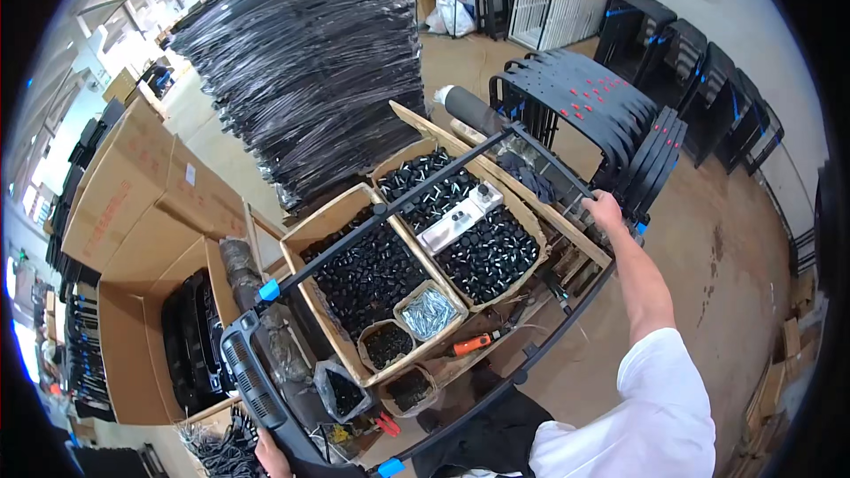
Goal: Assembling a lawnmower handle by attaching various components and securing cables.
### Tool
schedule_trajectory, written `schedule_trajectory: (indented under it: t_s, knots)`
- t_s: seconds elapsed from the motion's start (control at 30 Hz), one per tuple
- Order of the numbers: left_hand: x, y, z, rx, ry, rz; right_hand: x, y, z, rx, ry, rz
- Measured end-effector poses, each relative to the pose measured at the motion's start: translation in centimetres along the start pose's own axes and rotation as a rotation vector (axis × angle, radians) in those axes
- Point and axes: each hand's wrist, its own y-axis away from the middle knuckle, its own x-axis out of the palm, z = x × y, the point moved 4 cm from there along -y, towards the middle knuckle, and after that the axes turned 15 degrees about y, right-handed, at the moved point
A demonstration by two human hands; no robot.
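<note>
A long black tubular metal frame (460, 162) spans the workbench at a slant, over the boxes of parts. At its right end my right hand (604, 212) is closed round a short bar. The left end carries a dark plastic housing with slotted vents (257, 381), and my left hand (272, 456) grips its near edge, the fingers partly hidden. Bright blue pieces, such as the blue piece (268, 290), sit at the frame's corners. Under the frame lies a box of black plastic caps (363, 265), beside another box of black-headed bolts (491, 252).
A silver metal block (460, 217) rests on the bolts. Nearby are a small tub of silver screws (428, 312), an orange-handled tool (476, 343) and red-handled pliers (387, 425). An open cardboard box (133, 345) stands left; a wrapped black stack (310, 62) and curved black frames (567, 93) stand behind.
</note>
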Motion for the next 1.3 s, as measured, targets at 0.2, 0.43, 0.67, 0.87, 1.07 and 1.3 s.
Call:
schedule_trajectory:
  t_s: [0.2,0.43,0.67,0.87,1.07,1.3]
  knots:
    - [10.4,-1.7,-2.4,0.063,-0.209,0.050,-0.6,-7.1,0.4,-0.039,0.087,-0.199]
    - [13.3,0.6,-1.3,0.100,-0.407,0.137,-2.4,-1.6,1.8,-0.555,0.198,-0.678]
    - [11.9,5.4,5.9,-0.052,-0.328,-0.059,4.8,15.1,-2.4,-0.446,0.062,0.871]
    - [16.0,4.4,2.3,0.054,-0.339,-0.190,20.2,2.5,-13.7,-0.256,0.101,0.121]
    - [13.5,7.0,0.6,0.110,-0.362,-0.272,26.5,-1.0,-9.5,-0.272,0.469,0.180]
    - [13.5,6.5,0.4,0.030,-0.357,-0.259,26.3,-3.0,-9.6,-0.305,0.256,0.224]
